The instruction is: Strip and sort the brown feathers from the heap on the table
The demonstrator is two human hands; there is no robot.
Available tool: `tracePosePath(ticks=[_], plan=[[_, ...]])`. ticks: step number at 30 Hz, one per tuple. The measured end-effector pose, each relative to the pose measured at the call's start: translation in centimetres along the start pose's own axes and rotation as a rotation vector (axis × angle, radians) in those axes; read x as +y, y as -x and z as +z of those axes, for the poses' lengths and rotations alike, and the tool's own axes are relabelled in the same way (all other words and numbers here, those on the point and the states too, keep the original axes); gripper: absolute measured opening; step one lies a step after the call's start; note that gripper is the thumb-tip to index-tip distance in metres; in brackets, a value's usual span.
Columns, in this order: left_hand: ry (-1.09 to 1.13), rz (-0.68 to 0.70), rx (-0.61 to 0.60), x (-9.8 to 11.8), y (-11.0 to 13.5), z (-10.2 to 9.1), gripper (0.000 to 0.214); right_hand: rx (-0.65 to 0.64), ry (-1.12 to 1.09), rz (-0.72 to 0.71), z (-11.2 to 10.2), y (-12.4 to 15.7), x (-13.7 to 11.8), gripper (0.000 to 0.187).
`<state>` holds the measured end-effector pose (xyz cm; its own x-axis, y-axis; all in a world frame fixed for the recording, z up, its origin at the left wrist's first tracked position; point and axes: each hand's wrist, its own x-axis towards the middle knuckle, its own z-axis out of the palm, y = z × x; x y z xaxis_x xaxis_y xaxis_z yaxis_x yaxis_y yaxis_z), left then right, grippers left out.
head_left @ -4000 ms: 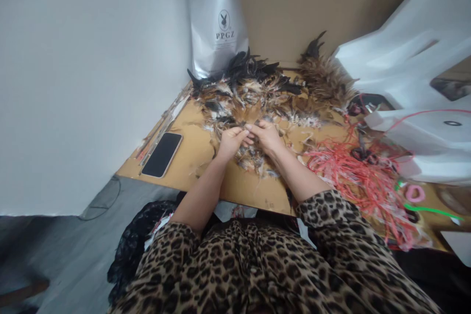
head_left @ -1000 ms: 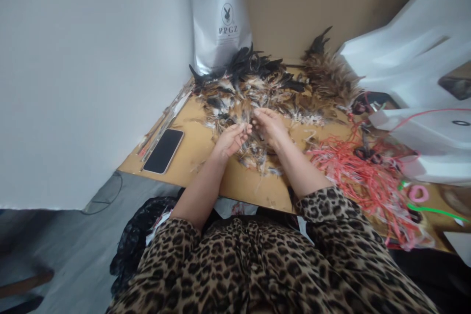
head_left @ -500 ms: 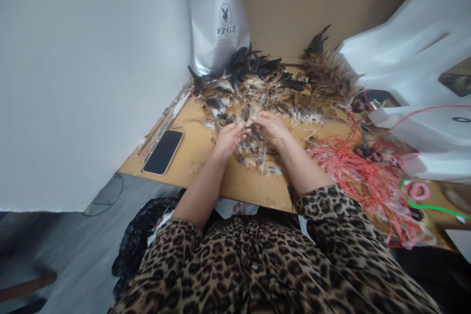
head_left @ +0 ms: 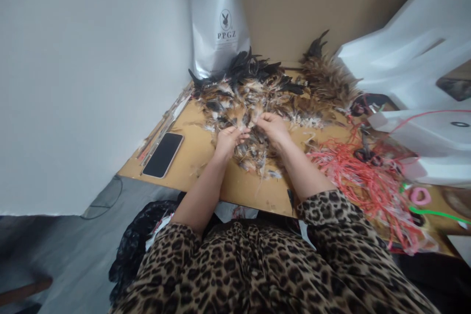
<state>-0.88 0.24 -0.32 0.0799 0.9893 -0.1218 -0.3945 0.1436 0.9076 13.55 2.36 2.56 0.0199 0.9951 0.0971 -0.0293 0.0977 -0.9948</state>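
head: left hand (head_left: 227, 140), right hand (head_left: 274, 130) pinch feather tuft (head_left: 249, 118), tips away.

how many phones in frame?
1. A black phone lies flat near the table's left edge, left of the left hand, which pinches feathers with the right hand. A dark slab at far right might be another; unclear.

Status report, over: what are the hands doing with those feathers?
Copy: left hand and right hand close together, pinching a feather tuft; pile just beyond; red cords right, phone left, neither touched.
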Motion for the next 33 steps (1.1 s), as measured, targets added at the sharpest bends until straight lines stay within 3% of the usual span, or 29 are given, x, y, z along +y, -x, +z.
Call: tracePosePath(ticks=[8,20,24,30,33], plan=[[0.015,-0.037,-0.063,-0.1,0.2,0.2,0.023,-0.045,0.119,-0.134,0.5,0.0,0.9,0.022],[-0.014,-0.057,-0.01,0.0,0.3,0.6,0.022,-0.037,0.225,-0.161,1.0,0.1,1.4,0.019],[0.005,-0.044,0.009,-0.2,0.0,0.3,0.022,-0.054,0.124,-0.1,0.8,0.2,1.1,0.024],[0.031,-0.027,0.013,-0.3,-0.4,-0.1,0.021,-0.12,-0.186,0.157,0.1,0.0,0.8,0.036],[0.014,-0.059,-0.016,-0.2,-0.2,0.0,0.019,-0.146,-0.174,0.168,0.2,0.0,1.1,0.036]])
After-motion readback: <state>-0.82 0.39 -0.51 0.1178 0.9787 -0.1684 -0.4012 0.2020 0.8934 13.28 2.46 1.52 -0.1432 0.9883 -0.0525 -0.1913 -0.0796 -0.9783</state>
